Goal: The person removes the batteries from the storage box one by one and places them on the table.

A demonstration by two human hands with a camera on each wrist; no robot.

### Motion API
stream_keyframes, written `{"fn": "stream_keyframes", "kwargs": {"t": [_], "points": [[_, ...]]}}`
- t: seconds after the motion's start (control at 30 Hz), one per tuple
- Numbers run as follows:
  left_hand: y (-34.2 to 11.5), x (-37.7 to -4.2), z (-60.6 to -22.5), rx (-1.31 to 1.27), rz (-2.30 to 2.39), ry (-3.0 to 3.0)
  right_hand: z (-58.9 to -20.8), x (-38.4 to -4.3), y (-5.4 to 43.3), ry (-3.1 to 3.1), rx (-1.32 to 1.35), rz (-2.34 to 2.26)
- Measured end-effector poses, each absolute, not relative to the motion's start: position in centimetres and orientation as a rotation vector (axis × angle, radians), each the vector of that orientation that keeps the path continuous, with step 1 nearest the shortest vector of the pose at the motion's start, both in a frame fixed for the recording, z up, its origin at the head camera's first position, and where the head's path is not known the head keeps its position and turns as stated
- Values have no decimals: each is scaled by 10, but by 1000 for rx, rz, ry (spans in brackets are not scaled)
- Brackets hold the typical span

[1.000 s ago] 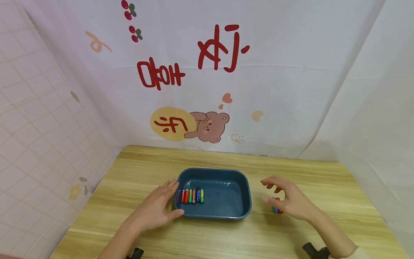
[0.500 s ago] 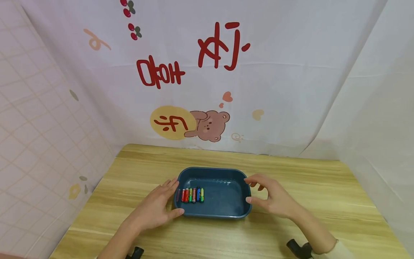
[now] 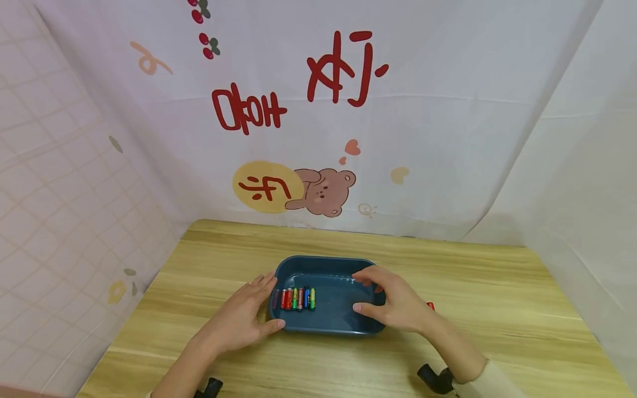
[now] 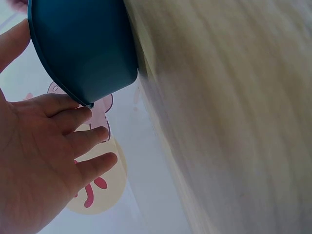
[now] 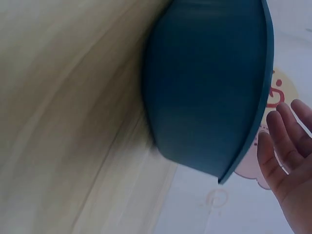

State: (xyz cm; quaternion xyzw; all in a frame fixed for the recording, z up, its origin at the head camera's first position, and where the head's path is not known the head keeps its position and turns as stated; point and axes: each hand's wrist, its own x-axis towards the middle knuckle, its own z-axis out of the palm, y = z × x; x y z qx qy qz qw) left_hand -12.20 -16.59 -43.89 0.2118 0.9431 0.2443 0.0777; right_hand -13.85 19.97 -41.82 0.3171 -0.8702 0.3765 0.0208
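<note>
Several small batteries [image 3: 300, 299], coloured red, green, brown and blue, lie side by side at the left end of a dark blue tray [image 3: 328, 333]. My left hand [image 3: 245, 315] touches the tray's left end, thumb by the front corner and fingers straight along the side; the left wrist view shows its fingertips at the rim. Over the tray's right end is my right hand [image 3: 390, 301], thumb and fingers apart and nothing visible between them. Part of a red battery [image 3: 431, 305] shows on the table beyond the right wrist; the hand and forearm hide what is beside it.
The wood-grain table [image 3: 229, 249] meets a white printed cloth [image 3: 438, 138] at the back, with more cloth at both sides. A black wrist mount [image 3: 435, 379] hangs under the right forearm, another [image 3: 211, 388] by the left.
My right hand has moved left, from above the blue and red batteries on the table to over the tray's right end. The left hand and the batteries in the tray have stayed put.
</note>
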Motion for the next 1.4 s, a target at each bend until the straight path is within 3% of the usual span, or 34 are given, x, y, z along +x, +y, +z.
{"fn": "stream_keyframes", "kwargs": {"t": [0.73,1.4], "points": [[-167,-121,-439,643,746,2834,-433,-154,152,-2798,944,1265],[-168,-122,-439,648,746,2834,-453,-172,115,-2952,881,1086]]}}
